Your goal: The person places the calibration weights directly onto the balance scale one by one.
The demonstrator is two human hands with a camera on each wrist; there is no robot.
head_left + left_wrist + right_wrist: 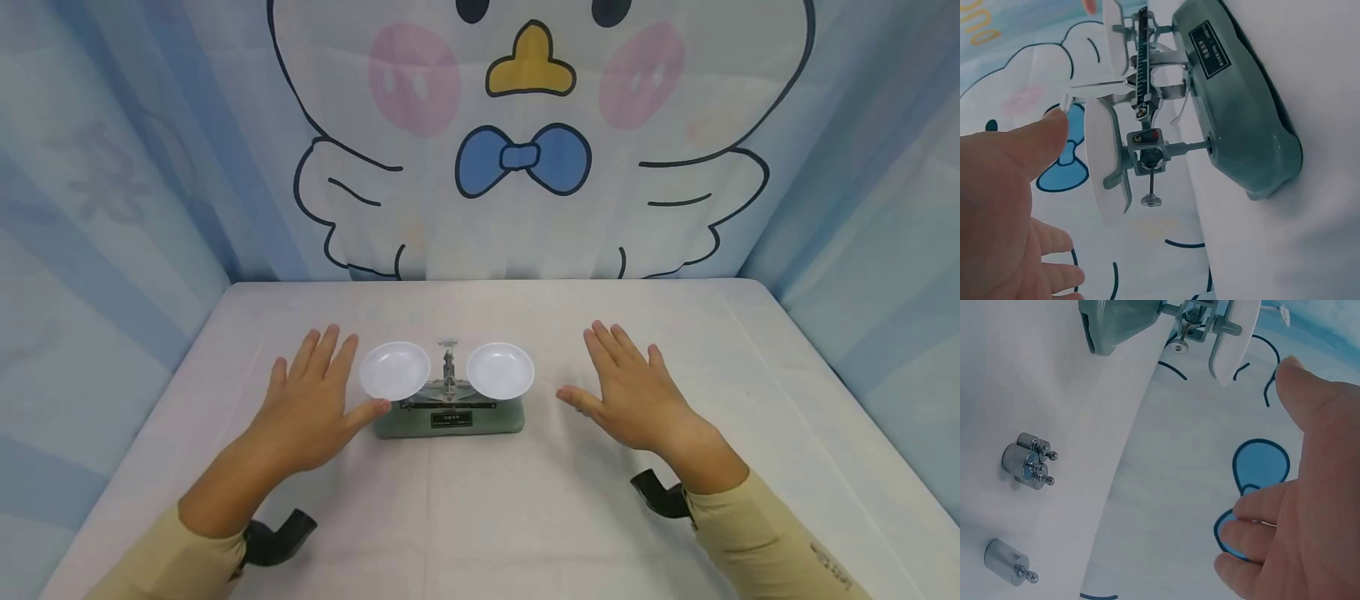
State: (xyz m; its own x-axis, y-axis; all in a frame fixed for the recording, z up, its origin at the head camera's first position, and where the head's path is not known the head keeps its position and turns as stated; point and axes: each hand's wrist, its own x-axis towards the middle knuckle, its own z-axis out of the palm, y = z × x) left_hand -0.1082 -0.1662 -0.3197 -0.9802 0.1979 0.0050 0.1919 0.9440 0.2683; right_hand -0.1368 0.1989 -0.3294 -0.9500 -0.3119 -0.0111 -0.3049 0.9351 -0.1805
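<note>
1. Well, largest first: I see a pale blue backdrop [525, 233] with a cartoon figure, standing along the far edge of the table [487, 517].
2. The white-covered table spreads toward me in the near part of the scene.
3. On it, slightly left of centre, sits the green balance [450, 407], its dark label facing the near side.
4. I have the left hand [311, 408] to the left of the balance, palm down, fingers straight and spread wide; its thumb reaches toward the base's left end, but I cannot tell whether they touch.
5. My right hand [633, 400] hovers well to the right, its fingers extended and its thumb wide.
6. The white left pan [395, 371] and right pan [500, 371] flank the central post.
7. Through the right wrist view I find clustered silver weights [1025, 461] right of the balance, and a lone weight [1007, 561] farther right, all upright.
</note>
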